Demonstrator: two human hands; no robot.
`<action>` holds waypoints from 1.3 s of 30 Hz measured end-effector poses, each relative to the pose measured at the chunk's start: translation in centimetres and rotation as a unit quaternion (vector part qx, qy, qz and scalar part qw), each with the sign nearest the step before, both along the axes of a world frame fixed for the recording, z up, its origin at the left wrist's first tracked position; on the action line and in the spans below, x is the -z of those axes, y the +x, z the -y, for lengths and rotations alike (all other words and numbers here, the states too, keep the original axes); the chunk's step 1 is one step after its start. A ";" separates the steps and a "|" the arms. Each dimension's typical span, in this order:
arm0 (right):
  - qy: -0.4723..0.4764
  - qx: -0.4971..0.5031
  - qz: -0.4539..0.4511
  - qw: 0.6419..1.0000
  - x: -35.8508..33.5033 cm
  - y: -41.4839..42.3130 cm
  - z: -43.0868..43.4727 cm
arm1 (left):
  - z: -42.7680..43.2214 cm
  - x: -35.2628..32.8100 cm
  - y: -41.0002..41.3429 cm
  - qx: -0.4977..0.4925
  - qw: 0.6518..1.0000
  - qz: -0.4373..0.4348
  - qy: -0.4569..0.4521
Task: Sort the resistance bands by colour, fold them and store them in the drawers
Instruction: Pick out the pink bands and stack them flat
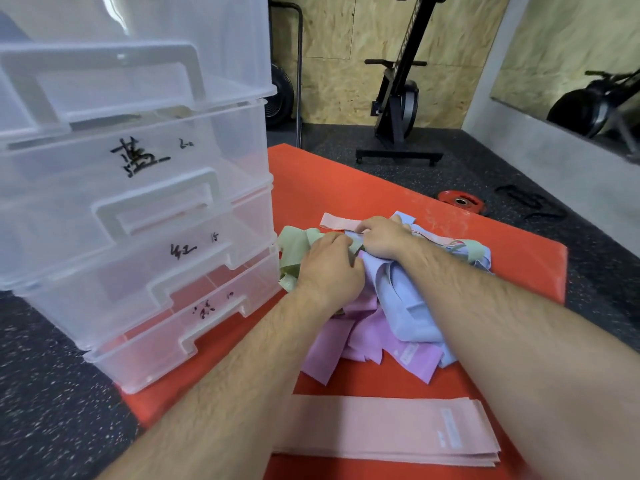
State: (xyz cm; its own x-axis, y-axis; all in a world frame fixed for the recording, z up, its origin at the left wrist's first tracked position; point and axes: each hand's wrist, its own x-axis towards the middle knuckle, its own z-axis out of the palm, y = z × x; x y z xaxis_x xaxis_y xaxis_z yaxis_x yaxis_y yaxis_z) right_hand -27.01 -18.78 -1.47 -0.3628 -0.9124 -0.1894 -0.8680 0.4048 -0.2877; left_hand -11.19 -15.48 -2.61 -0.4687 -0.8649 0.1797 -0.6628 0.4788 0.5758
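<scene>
Drawers (138,202) stacked on the mat's (346,181) left edge. My left hand (329,268) grips a green band (294,247) at the pile's (405,306) left side, mid-mat. Right hand (384,237) curled into the pile's far side, can't tell what it holds. Flat pink stack (381,427) at the near edge.

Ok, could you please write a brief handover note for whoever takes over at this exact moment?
Left hand: grips the green band at the mixed pile's left edge.
Right hand: fingers curled into the pile beside it; what it holds is unclear.
Things: blue bands and purple bands lie tangled on the orange mat; one pink band lies behind the hands; the drawers stand on the left.
Done: a pink stack lies flat nearest the person.
Left: sort green, blue, purple and the stray pink, then fold and store everything in the drawers.
</scene>
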 end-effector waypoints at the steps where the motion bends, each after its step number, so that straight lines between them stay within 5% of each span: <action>1: 0.011 -0.006 0.000 1.000 0.1 0.4 0.2 | -0.1 -0.1 0.0 0.005 1.000 -0.003 -0.006; 9: 0.019 0.017 0.024 0.999 0.9 0.4 1.0 | 0.7 -0.4 0.6 0.000 1.000 -0.010 -0.013; 18: -0.235 -0.085 0.054 0.967 -5.7 -0.7 -2.7 | 0.2 -2.7 1.6 0.004 0.998 -0.055 -0.032; 29: -0.417 -0.141 0.144 0.886 -17.5 1.3 -16.7 | -6.6 -10.5 3.1 0.082 0.948 -0.291 -0.096; 34: -0.436 -0.153 0.226 0.858 -15.6 3.9 -21.9 | -10.4 -11.4 5.3 0.098 0.943 -0.317 -0.013; 39: -0.417 -0.144 0.229 0.868 -9.9 5.1 -24.0 | -11.6 -10.2 6.5 0.085 0.940 -0.328 0.047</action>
